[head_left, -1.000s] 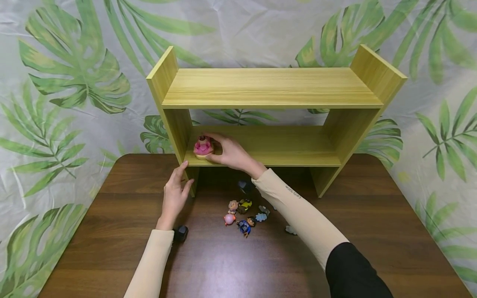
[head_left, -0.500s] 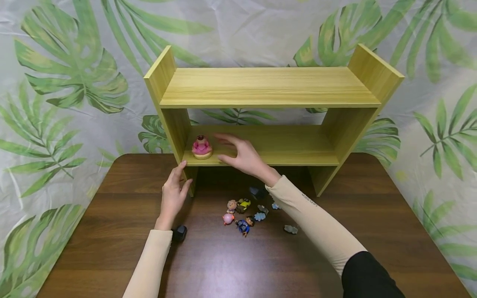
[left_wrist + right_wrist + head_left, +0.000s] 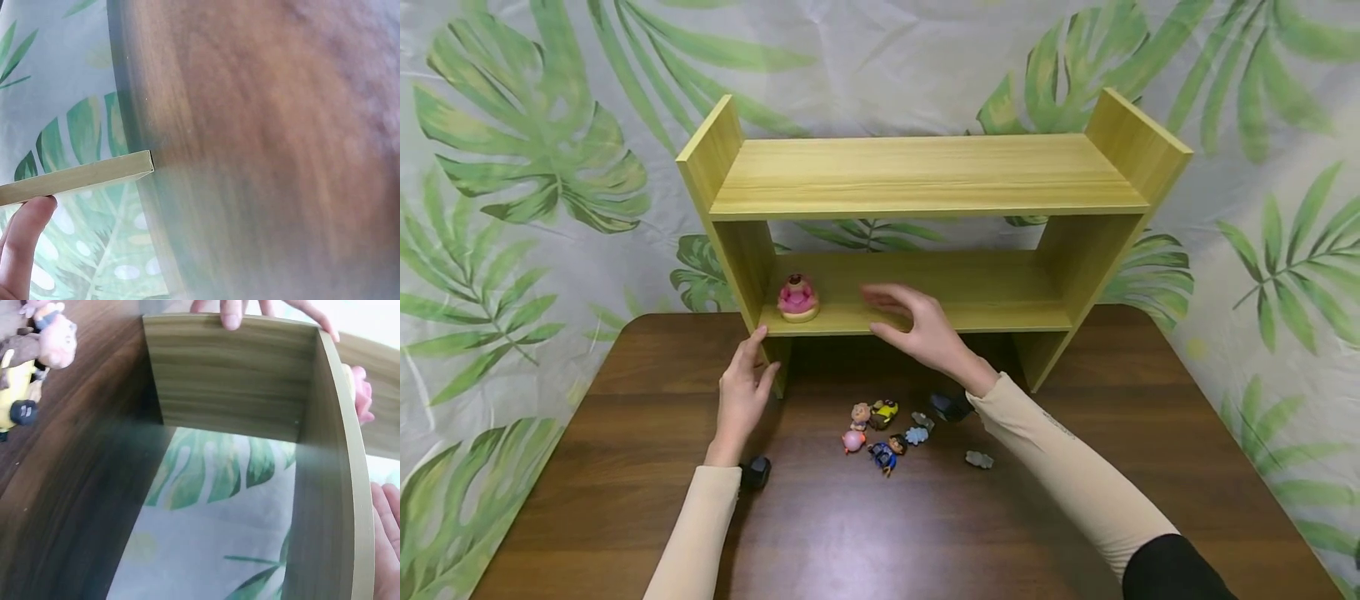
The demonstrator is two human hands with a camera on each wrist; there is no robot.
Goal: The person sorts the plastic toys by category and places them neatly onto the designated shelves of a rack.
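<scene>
Thumbs and fingers apart, your left hand (image 3: 742, 396) touches the shelf's (image 3: 940, 175) left edge, right hand (image 3: 925, 332) hovering; only the head view shows the pink toy (image 3: 797, 300) whole.

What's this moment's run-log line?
pink figurine: lower board, left end | left hand: touching left panel | right hand: empty, clear of pink figurine

- Legible text: none in the head view or either wrist view.
- Right sleeve (image 3: 1067, 467): carries one small dark marking (image 3: 1060, 426), aligned lengthwise along the forearm. The marking resembles a line of lettering; its characters are too small and faint to read.
</scene>
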